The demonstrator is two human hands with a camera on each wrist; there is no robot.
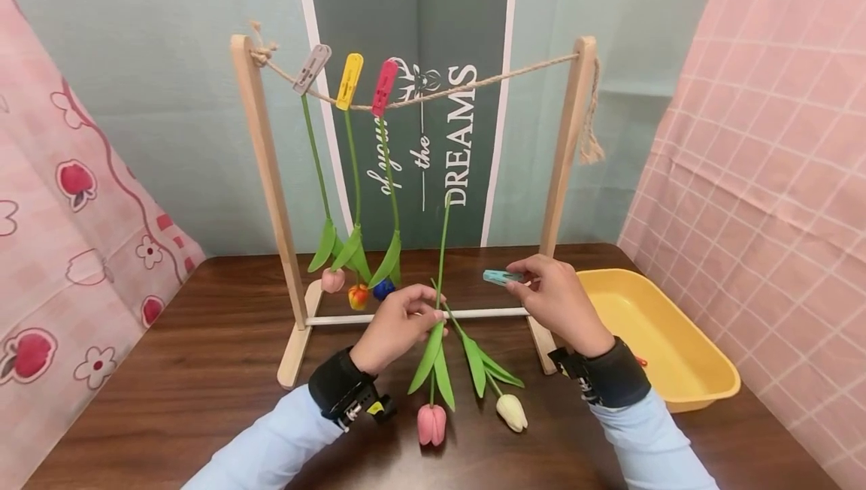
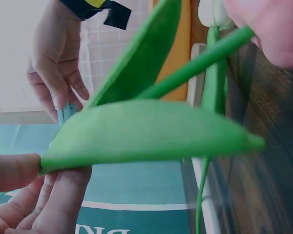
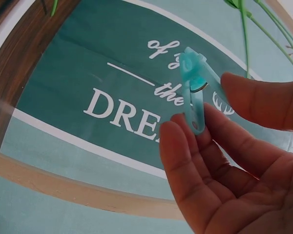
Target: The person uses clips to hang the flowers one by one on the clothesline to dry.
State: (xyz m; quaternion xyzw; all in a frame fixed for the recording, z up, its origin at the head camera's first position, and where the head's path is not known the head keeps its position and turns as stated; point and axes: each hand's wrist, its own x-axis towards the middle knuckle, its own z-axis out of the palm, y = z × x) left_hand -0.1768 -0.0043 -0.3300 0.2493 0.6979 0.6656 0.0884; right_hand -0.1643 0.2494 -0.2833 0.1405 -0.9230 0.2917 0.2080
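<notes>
Evidently, one pink artificial tulip with green leaves point(image 1: 428, 358) is gripped in the left hand point(image 1: 404, 322), pinched between thumb and fingers near where leaves and stem meet. The bloom is kept low, between five and six o'clock from that hand, and the bare stem end is aimed towards twelve — presumably so that the tip is left unobstructed. At two o'clock from the left hand, a light-blue plastic clip point(image 1: 501, 277) is pinched by its handle arms in the right hand point(image 1: 558, 298), seemingly so that its biting end is faced away from the palm.

Towards eleven o'clock, tulips are hung bloom-down by their stem ends from a twisted tan rope point(image 1: 433, 98), probably because the weight is best carried that way. At four o'clock, a white tulip point(image 1: 476, 362) is laid on the brown wood-grain table point(image 1: 203, 407), its stem passed across a white rod point(image 1: 490, 313).

Five tulips are counted — three hung, one held, one lying — and four clips: grey, yellow, red and light-blue. One yellow plastic tray point(image 1: 704, 370) is placed at four o'clock from the right hand.
</notes>
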